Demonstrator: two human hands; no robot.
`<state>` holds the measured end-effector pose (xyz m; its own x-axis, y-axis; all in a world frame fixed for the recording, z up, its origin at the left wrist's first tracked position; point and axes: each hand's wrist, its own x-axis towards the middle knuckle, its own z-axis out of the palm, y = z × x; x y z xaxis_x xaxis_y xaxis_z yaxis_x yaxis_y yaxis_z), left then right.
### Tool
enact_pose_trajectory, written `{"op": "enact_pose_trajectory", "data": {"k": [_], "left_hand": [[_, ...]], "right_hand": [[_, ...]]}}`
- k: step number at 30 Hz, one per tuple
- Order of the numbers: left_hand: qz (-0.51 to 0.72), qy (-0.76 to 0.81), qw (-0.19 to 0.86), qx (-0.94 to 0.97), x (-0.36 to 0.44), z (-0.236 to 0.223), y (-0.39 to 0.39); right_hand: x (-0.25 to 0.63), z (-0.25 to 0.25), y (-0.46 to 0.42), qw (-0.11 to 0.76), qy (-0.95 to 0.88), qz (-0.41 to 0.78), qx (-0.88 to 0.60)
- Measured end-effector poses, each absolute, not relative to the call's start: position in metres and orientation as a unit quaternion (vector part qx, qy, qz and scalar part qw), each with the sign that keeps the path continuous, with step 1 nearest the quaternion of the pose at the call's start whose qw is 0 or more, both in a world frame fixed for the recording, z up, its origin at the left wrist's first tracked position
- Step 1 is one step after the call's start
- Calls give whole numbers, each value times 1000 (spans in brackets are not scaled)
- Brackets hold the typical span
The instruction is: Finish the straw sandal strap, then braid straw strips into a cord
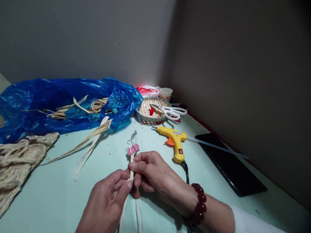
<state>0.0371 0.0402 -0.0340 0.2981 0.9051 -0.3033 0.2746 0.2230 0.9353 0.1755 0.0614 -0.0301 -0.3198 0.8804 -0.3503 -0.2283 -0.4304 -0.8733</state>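
Pale flat plant-fibre strips (138, 214) run from a pink binder clip (133, 149) down between my hands, their loose ends trailing toward me. My left hand (110, 197) pinches the strips with thumb and forefinger a little below the clip. Just above it, my right hand (150, 170) pinches the same strips close to the clip's mouth. A small metal hook or chain piece (134, 134) is joined to the clip's wire handles. Some fingers hide parts of the strips where the two hands meet.
A yellow glue gun (176, 139) with a glue stick lies right of my hands, near a black tablet-like slab (231, 164). Behind are white-handled scissors (173, 112) on a woven basket (142, 113), a paper cup (166, 92) and a blue plastic bag (40, 101). Woven fibre work (9, 172) lies left.
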Motion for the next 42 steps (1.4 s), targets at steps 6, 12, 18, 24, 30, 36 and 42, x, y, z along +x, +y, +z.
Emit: {"op": "enact_pose_trajectory", "data": {"k": [6,12,18,24,30,36,42], "left_hand": [[282,530,542,588,38,-34,38],[248,536,577,564,33,-36,39],[270,487,642,528,31,-32,37],[299,487,657,492,30,-35,32],[274,485,631,541,29,-35,33],[251,516,553,605,28,-35,31],[235,544,481,646,30,-33,28]], "right_hand": [[171,-32,69,388,-383,699,-463],[186,-38,63,366,-449,674,-458],[203,-41,50,306,-593,611,-427],[199,-39,49,260,-614,623,-409],[204,-33,50,247,-664,569,-418],[206,-25,48,239,-696,528,-424],[202,-24,44,253,-703,480,-460]]}}
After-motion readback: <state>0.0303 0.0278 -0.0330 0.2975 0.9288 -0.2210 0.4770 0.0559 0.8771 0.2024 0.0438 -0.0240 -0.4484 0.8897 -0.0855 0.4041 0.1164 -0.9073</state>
